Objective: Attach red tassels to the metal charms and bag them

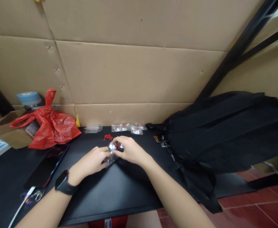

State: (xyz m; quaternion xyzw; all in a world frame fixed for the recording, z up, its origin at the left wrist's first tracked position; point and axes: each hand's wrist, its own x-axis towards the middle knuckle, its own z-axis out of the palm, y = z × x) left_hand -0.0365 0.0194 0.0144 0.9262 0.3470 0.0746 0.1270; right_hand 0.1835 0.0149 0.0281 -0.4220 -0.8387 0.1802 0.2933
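Note:
My right hand (pixel 127 149) pinches a small shiny round metal item (pixel 112 146) with a bit of red in it, over the black table. Beside it, my left hand (pixel 97 160) has its fingers closed on a small clear plastic bag (pixel 110 161), touching the lower edge of the metal item. Just behind the hands lies a small heap of red cord (pixel 108 137). Several filled clear packets (pixel 136 128) lie near the cardboard wall, and flat clear bags (pixel 93 128) are stacked to their left.
On the left are a red plastic bag (pixel 55 126), a cardboard box (pixel 13 133), a phone (pixel 47 166) with a white cable (pixel 22 205) near it, and keys. A large black backpack (pixel 224 133) fills the right side.

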